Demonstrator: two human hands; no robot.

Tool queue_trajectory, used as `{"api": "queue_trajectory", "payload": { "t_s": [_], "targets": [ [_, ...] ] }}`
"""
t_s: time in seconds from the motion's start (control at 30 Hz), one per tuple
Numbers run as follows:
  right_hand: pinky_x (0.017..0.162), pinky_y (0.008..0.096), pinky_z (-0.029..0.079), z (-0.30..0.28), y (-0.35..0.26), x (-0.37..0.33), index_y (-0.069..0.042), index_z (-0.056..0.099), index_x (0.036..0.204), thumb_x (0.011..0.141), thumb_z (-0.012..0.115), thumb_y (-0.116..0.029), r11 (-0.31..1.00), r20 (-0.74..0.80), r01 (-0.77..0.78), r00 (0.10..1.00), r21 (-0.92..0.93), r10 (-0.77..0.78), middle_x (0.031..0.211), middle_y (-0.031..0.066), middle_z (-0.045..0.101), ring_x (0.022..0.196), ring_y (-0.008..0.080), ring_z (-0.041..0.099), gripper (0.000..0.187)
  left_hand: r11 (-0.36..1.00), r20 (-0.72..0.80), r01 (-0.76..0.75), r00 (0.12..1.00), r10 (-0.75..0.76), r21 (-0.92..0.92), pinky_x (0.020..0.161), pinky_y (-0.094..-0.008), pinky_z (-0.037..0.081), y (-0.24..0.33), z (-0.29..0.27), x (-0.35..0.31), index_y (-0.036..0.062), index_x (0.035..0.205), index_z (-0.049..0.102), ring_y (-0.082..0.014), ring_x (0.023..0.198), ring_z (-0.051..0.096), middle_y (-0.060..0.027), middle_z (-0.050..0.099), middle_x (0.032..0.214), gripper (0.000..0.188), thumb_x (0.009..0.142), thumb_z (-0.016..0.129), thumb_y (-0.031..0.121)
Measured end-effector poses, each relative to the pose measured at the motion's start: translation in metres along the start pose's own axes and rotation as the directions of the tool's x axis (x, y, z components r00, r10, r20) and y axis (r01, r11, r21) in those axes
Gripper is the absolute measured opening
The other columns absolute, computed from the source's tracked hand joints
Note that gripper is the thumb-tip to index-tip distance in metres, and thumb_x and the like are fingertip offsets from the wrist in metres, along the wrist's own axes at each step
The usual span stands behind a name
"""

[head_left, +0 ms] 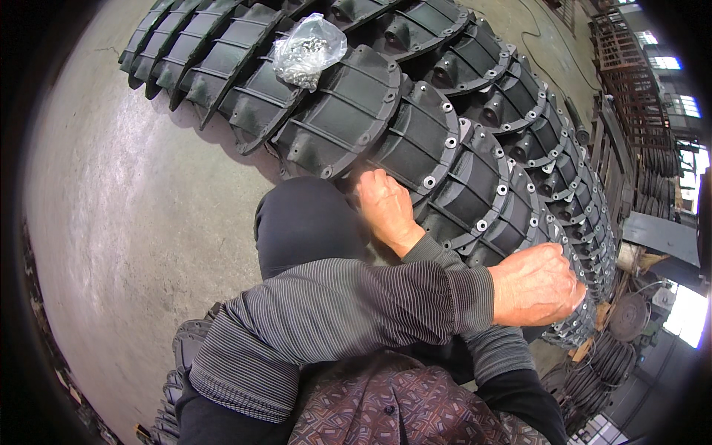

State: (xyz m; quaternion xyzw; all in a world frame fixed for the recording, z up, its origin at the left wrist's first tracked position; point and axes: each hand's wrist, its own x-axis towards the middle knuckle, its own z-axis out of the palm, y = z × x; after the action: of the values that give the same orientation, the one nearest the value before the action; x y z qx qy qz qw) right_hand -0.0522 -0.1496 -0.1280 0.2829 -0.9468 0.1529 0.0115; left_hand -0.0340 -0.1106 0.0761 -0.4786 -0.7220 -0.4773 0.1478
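Observation:
My forearms cross, the left over the right. My left hand (535, 285) is closed in a fist at the right, over the near end of a row of castings; what it holds, if anything, is hidden. My right hand (387, 208) reaches out further left, its fingers curled together at the lower edge of a black ribbed casting (423, 137). Whatever those fingers pinch is out of sight. The castings are curved, with flanged rims and bolt holes; many holes show bright metal rings. A clear plastic bag (311, 52) of small silvery metal pieces lies on the castings.
A second long row of black castings (512, 107) runs alongside. My dark-clad knee (308, 222) is against the row's near side. Grey concrete floor (148, 222) spreads at left. More castings (189, 341) stand lower left. Metal racks (630, 81) and coiled material (608, 363) are at right.

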Motion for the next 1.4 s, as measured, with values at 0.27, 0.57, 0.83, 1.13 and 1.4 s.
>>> {"api": "queue_trajectory", "payload": {
  "t_s": [0.27, 0.57, 0.83, 1.13, 1.4],
  "targets": [
    [0.070, 0.0475, 0.059, 0.003, 0.000, -0.006, -0.004, 0.060, 0.096, 0.095, 0.070, -0.017, 0.996, -0.011, -0.026, 1.000, 0.089, 0.027, 0.090, 0.0160, 0.064, 0.082, 0.0358, 0.069, 0.017, 0.999, -0.068, -0.017, 0.997, 0.020, 0.041, 0.068, -0.0370, 0.046, 0.001, 0.003, 0.001, 0.0066, 0.081, 0.063, -0.0215, 0.068, 0.069, -0.0017, 0.064, 0.065, 0.015, 0.087, 0.064, 0.021],
    [0.072, 0.0474, 0.056, -0.011, 0.014, -0.004, -0.005, 0.060, 0.096, 0.095, 0.070, -0.014, 0.953, -0.067, 0.026, 0.998, 0.302, -0.006, 0.089, 0.0152, 0.062, 0.082, 0.0367, 0.067, 0.014, 0.999, -0.063, -0.009, 0.998, 0.011, 0.037, 0.068, -0.0369, 0.047, 0.000, 0.003, 0.001, 0.0064, 0.080, 0.064, -0.0223, 0.067, 0.069, -0.0022, 0.065, 0.065, 0.016, 0.087, 0.064, 0.021],
    [0.077, 0.0455, 0.057, -0.015, 0.019, -0.004, -0.002, 0.062, 0.096, 0.091, 0.069, -0.004, 0.936, -0.034, 0.115, 0.993, 0.332, -0.110, 0.093, 0.0152, 0.061, 0.087, 0.0366, 0.066, 0.009, 0.998, -0.064, -0.002, 0.998, 0.005, 0.056, 0.069, -0.0363, 0.047, 0.001, 0.002, 0.000, 0.0070, 0.081, 0.064, -0.0215, 0.070, 0.070, -0.0023, 0.066, 0.066, 0.016, 0.085, 0.065, 0.023],
    [0.073, 0.0458, 0.055, -0.018, 0.033, -0.001, -0.004, 0.059, 0.090, 0.089, 0.068, -0.007, 0.891, -0.032, 0.194, 0.980, 0.411, -0.199, 0.090, 0.0131, 0.057, 0.085, 0.0347, 0.063, 0.010, 0.997, -0.033, -0.001, 0.999, 0.004, 0.078, 0.072, -0.0345, 0.047, 0.003, 0.005, 0.000, 0.0076, 0.081, 0.062, -0.0200, 0.073, 0.067, -0.0027, 0.066, 0.070, 0.016, 0.082, 0.065, 0.023],
    [0.071, 0.0444, 0.056, -0.017, 0.025, 0.002, -0.005, 0.062, 0.090, 0.086, 0.068, -0.008, 0.953, -0.037, 0.216, 0.976, 0.213, -0.213, 0.088, 0.0111, 0.059, 0.084, 0.0321, 0.065, 0.008, 0.998, -0.036, -0.009, 0.999, 0.011, 0.062, 0.073, -0.0346, 0.047, 0.002, 0.003, 0.000, 0.0066, 0.082, 0.062, -0.0207, 0.073, 0.068, -0.0028, 0.065, 0.070, 0.017, 0.083, 0.064, 0.024]
  ]
}}
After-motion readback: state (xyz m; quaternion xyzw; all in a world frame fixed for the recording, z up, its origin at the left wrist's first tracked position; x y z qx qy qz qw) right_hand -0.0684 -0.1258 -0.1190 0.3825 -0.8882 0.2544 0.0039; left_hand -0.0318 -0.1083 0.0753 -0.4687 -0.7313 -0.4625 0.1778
